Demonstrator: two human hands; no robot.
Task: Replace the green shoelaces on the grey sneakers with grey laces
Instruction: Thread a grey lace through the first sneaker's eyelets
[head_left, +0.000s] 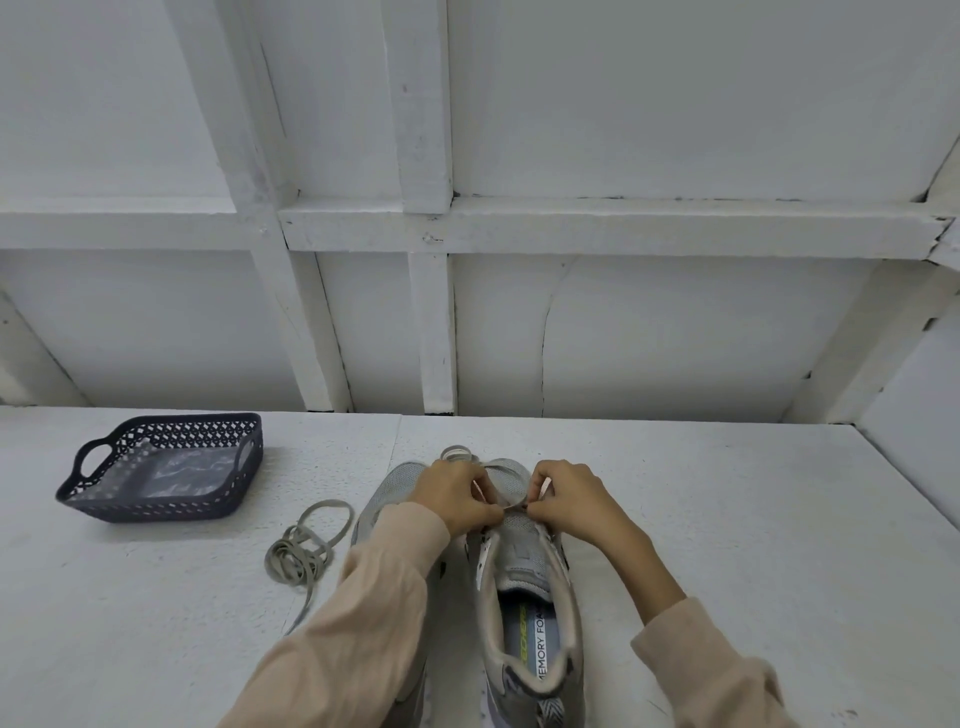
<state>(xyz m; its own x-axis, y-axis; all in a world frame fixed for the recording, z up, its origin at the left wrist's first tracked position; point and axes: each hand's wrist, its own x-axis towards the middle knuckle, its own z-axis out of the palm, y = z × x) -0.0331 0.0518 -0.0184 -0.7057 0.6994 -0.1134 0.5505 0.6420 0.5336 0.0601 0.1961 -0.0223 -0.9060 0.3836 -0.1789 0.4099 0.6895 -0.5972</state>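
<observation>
Hands | left hand (456, 493) pinches grey lace (511, 502) | right hand (577, 500) pinches same lace | over sneaker (524, 571)

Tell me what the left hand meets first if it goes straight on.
The left hand points rightward; likely first the right hand, close across the lace both pinch. Depth unclear.

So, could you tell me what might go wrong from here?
The left hand and right hand pinch the lace over the sneaker; uneven pulling could leave unequal ends. The left sleeve passes near the loose lace pile and might snag it.
</observation>
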